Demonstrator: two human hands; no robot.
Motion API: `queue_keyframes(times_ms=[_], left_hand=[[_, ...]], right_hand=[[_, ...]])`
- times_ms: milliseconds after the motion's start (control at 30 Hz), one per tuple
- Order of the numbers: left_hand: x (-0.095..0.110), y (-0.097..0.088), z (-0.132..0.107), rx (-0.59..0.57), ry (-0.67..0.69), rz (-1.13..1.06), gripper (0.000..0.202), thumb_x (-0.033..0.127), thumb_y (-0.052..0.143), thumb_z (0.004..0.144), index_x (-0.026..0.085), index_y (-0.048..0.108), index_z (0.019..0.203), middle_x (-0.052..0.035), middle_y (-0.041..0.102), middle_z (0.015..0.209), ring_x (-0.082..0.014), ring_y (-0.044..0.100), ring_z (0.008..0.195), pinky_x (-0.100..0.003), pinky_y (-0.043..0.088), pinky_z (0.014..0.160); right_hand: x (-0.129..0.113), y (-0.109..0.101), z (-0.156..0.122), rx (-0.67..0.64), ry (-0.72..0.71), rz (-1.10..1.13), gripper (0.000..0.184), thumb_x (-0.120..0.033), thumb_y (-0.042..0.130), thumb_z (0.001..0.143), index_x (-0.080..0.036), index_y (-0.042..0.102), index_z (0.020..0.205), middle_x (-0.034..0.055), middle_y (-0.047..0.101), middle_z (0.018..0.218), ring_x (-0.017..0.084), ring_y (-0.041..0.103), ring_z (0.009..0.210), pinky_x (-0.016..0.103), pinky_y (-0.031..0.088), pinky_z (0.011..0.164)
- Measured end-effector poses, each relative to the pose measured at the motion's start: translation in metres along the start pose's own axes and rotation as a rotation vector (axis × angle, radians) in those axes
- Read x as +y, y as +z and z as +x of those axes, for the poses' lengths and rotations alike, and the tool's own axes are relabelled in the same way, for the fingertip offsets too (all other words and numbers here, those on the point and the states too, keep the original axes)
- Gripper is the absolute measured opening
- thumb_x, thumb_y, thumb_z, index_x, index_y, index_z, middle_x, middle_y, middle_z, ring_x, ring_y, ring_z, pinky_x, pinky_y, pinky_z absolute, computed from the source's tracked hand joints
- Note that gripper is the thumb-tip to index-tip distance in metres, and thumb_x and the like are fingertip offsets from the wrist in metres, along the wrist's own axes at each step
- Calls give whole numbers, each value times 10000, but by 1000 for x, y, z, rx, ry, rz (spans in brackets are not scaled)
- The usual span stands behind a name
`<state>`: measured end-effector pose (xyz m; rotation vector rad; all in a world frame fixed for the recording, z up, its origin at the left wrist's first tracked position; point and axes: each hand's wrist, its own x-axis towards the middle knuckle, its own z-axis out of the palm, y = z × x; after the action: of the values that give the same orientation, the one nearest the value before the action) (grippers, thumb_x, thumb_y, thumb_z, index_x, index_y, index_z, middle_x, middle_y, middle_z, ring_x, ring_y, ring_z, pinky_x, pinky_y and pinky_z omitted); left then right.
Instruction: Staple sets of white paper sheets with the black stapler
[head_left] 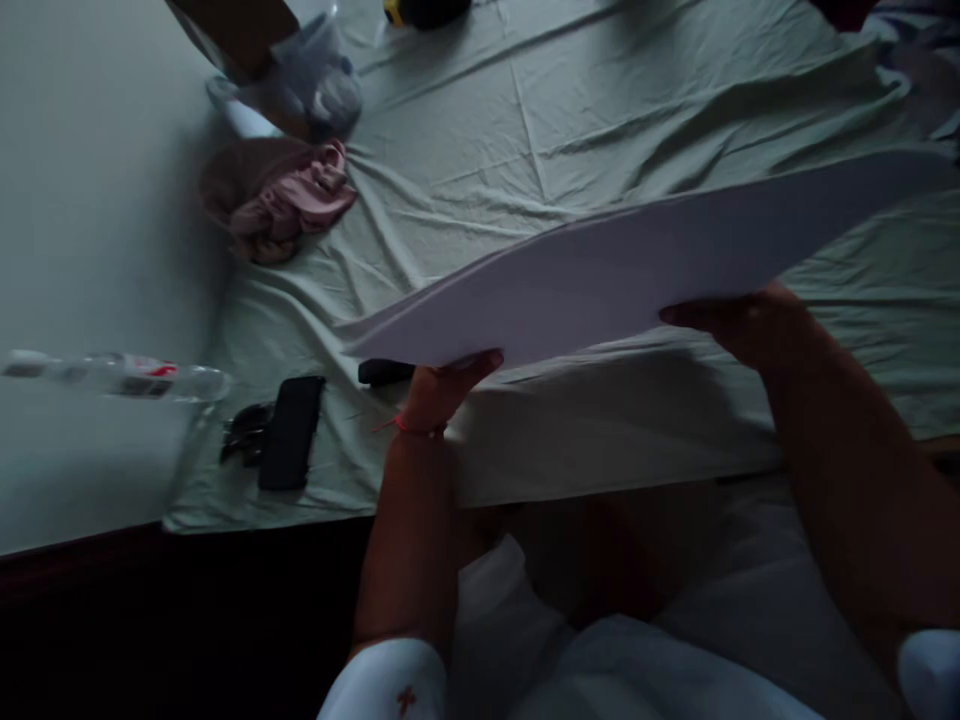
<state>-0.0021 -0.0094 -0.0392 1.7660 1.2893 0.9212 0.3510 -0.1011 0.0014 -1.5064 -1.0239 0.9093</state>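
Note:
A large white sheet of paper or thin card (570,275) stretches across the view, held up at a slant above a cloth-covered surface. Its upper edge shows a second layer, so it may be folded or stacked. My left hand (446,385) grips the lower edge toward the left, thumb on the near face. Further right, my right hand (739,320) pinches the same edge, also with the thumb in front. The other fingers of both hands are hidden behind the sheet. Beside my left hand lies a dark object (384,373), partly covered, its kind unclear.
A black phone (291,433) and sunglasses (246,432) lie near the left front corner of the pale green cloth (480,150). A clear plastic bottle (142,378) is at far left by the wall. Pink crumpled fabric (292,200) and a plastic bag (322,85) sit further back.

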Motion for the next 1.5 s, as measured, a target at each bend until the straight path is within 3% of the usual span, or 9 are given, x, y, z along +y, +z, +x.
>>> queue_keyframes(times_ms=[167,300,433,567,800,967,1133,1367,1500], left_hand=[[12,5,1,3,-3,-3,343,490,819,757,251,736,988,-94,768,1088,-288,699,1156,-455,488,1165],[16,4,0,30,-37,-22,335,489,754,834,232,733,1048,-102,762,1154,-286,671,1236,-453,478,1189],[13,0,-3,6,-40,-50,341,505,807,776,236,748,978,-91,777,1125,-285,703,1170,-471,495,1177],[9,-2,-3,24,-27,-80,393,537,853,738,238,763,977,-87,795,1089,-275,729,1103,-460,518,1157],[5,7,6,-1,-40,-171,570,644,742,844,156,741,1139,-148,755,1233,-288,698,1199,-441,521,1131],[7,5,7,-14,-29,-217,502,592,776,835,152,761,1076,-117,775,1148,-254,718,1099,-361,576,1009],[13,-2,6,-152,-117,-173,389,541,784,836,153,765,810,-53,755,813,-201,693,774,-303,594,755],[24,-2,4,-187,-174,-363,404,544,821,777,155,799,884,-88,798,917,-228,728,838,-328,609,779],[30,-2,3,-166,-239,-421,457,566,859,708,161,803,912,-93,803,905,-270,756,921,-363,623,842]], right_hand=[[-1,4,-1,-43,109,55,493,-278,957,526,-177,739,956,73,723,1030,210,642,959,394,576,955],[-6,6,-2,14,107,10,438,-305,937,553,-166,719,906,83,723,1026,210,644,971,408,565,992],[-5,6,-3,31,54,-1,460,-297,938,543,-155,702,912,86,722,1004,197,631,931,398,568,961],[2,6,-1,-5,50,21,470,-344,932,570,-164,695,933,67,717,987,187,623,918,416,541,1015],[6,8,3,-71,118,55,457,-342,927,580,-150,730,944,91,737,1044,201,654,944,408,565,994],[8,6,4,-71,92,71,435,-324,920,574,-147,751,933,86,737,1058,195,661,957,394,560,1004],[7,3,2,-59,120,51,422,-313,915,620,-157,770,984,79,746,1095,169,651,957,330,554,968],[9,-1,4,-63,275,73,358,-397,914,634,-139,731,802,46,715,868,112,575,754,269,514,738],[7,-2,2,-74,310,185,379,-390,934,610,-144,712,794,37,701,843,101,579,728,256,493,706]])
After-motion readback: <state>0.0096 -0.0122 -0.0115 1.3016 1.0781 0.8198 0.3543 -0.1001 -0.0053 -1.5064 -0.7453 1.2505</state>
